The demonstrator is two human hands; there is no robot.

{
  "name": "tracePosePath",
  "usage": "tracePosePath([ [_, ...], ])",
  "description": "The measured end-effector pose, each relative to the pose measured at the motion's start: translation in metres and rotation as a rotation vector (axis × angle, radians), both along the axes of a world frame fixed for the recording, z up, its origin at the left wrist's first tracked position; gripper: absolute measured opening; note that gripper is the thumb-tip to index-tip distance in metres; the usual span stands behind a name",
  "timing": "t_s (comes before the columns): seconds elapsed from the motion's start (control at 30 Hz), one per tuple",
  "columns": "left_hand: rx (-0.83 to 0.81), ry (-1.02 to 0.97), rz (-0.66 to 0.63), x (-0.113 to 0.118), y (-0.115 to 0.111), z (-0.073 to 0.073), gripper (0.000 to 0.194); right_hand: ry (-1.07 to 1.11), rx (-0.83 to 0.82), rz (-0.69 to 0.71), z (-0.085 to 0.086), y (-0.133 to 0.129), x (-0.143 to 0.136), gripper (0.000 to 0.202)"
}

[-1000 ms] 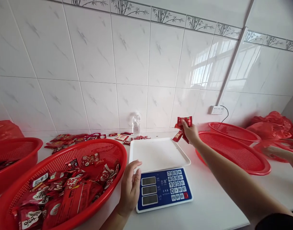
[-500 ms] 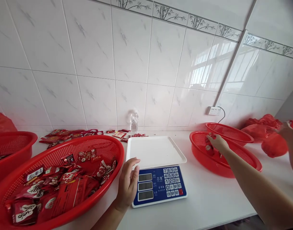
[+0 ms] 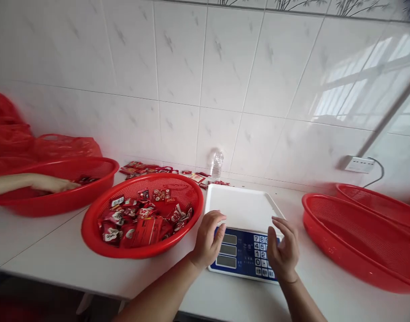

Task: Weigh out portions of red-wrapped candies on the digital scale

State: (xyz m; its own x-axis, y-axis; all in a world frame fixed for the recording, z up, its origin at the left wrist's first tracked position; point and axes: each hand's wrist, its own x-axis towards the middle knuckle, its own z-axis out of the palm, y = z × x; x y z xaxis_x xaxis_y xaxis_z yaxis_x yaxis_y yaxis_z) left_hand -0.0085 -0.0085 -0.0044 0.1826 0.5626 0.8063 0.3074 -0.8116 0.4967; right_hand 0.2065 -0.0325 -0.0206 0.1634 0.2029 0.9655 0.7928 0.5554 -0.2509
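Observation:
My left hand [image 3: 209, 237] is by the left edge of a blue-and-white digital scale [image 3: 247, 255], thumb and fingers curved apart, holding nothing. Over the scale's number keys hovers my right hand [image 3: 284, 250], also open with nothing in it. The scale's white weighing pan [image 3: 241, 203] lies just beyond both hands. To the left stands a red oval plastic basket [image 3: 100, 243] with many small red snack packets [image 3: 146, 210] inside. On the right is another red basket [image 3: 342, 257], close to my right hand.
Another person's hand [image 3: 55, 183] reaches into a far-left red basket [image 3: 67, 203]. Red plastic bags [image 3: 69, 145] sit behind it. Along the wall are loose red packets [image 3: 141, 168] and a clear bottle [image 3: 217, 165]. Another red basket [image 3: 382, 201] and a wall socket [image 3: 359, 164] are at right.
My right hand has left the right basket, where it held a red packet, and come back to the scale without it. The view has swung left, showing another person's hand there.

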Motion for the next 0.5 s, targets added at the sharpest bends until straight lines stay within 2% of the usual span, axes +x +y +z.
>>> tracePosePath([
  [0.1, 0.020, 0.062, -0.035, -0.001, -0.018, 0.014, 0.019, 0.106, 0.020, 0.055, -0.013, -0.004, -0.017, 0.025],
  [0.2, -0.035, 0.174, -0.085, -0.011, -0.035, 0.042, 0.022, 0.103, -0.018, 0.087, -0.018, -0.003, -0.013, 0.021],
  [0.27, -0.097, 0.257, -0.085, -0.025, -0.036, 0.065, 0.030, 0.142, -0.066, 0.114, -0.020, -0.004, -0.009, 0.016],
  [0.33, -0.160, 0.328, -0.044, -0.044, -0.022, 0.084, 0.038, 0.213, -0.104, 0.148, -0.024, -0.007, -0.009, 0.012],
  [0.4, -0.240, 0.414, 0.018, -0.065, 0.003, 0.098, 0.041, 0.291, -0.136, 0.195, -0.029, -0.010, -0.010, 0.010],
  [0.5, -0.491, 0.672, 0.149, -0.096, 0.045, 0.104, 0.045, 0.370, -0.204, 0.273, -0.037, -0.013, -0.011, 0.011],
])
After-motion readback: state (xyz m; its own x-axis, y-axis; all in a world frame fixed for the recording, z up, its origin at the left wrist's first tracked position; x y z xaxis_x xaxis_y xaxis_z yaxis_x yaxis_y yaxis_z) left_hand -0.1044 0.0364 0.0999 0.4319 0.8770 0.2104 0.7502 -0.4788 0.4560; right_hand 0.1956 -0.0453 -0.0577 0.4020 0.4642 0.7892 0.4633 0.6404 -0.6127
